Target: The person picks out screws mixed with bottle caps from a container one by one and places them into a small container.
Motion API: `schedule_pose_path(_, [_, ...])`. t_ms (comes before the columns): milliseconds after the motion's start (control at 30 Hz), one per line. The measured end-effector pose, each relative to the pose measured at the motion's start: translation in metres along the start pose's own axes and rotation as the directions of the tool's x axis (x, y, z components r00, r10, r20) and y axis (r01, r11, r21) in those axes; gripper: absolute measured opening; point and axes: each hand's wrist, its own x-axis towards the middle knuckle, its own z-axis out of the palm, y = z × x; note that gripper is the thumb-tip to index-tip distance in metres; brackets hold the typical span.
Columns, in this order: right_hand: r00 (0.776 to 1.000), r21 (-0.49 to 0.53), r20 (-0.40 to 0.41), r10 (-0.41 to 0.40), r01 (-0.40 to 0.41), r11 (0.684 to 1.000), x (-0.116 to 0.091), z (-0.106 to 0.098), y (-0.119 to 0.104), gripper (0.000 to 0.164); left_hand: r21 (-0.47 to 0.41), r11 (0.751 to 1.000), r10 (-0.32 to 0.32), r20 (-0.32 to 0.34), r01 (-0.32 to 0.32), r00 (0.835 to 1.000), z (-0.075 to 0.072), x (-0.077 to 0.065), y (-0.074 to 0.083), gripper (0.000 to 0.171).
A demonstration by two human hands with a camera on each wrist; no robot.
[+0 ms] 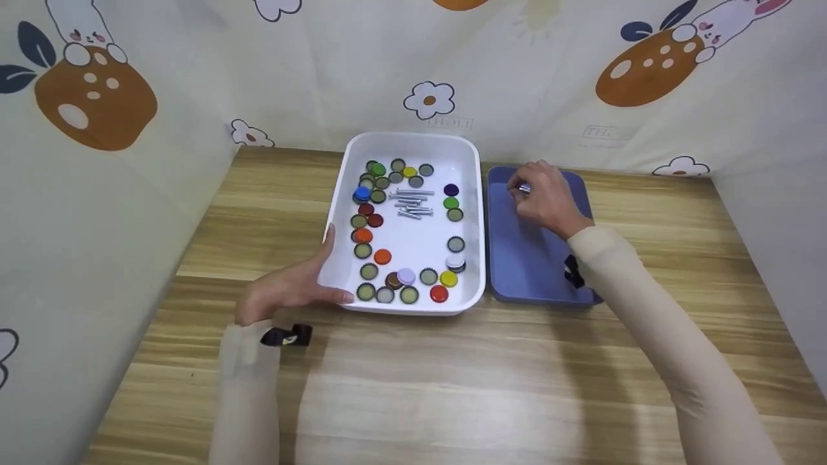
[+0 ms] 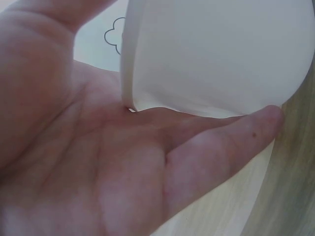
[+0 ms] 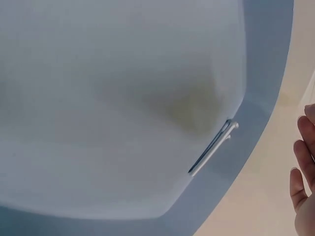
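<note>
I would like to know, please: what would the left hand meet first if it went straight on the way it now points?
The white tray: the left hand appears to touch its near-left corner, so it would likely push that first; how firmly they meet is unclear.

We see pale glare and a soft shadow on the bright desk (image 1: 420,400) in the head view; the 2 wrist views look dimmer, hazier.

Two trays (image 1: 420,242) (image 1: 523,258), over thirty caps (image 1: 382,257)
</note>
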Motion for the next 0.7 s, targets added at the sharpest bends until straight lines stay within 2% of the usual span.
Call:
schedule_pose_path(200, [0.999,0.023,-0.012,-0.039,0.040,0.999,0.003,0.004,-0.009,0.013,-0.024,0.999,0.045,0.007,-0.045,0.999,0.001,0.001,-0.001,0.130])
schedule_pose_path(467, [0.999,0.048,-0.014,-0.049,0.050,0.998,0.010,0.007,-0.021,0.014,-0.012,0.999,0.051,0.013,-0.051,0.999,0.000,0.002,-0.001,0.130])
schedule_pose_path(700, [0.997,0.019,-0.005,-0.074,0.074,0.997,0.014,0.008,-0.029,0.016,0.010,1.000,0.024,0.007,-0.024,1.000,0.000,0.000,-0.001,0.129])
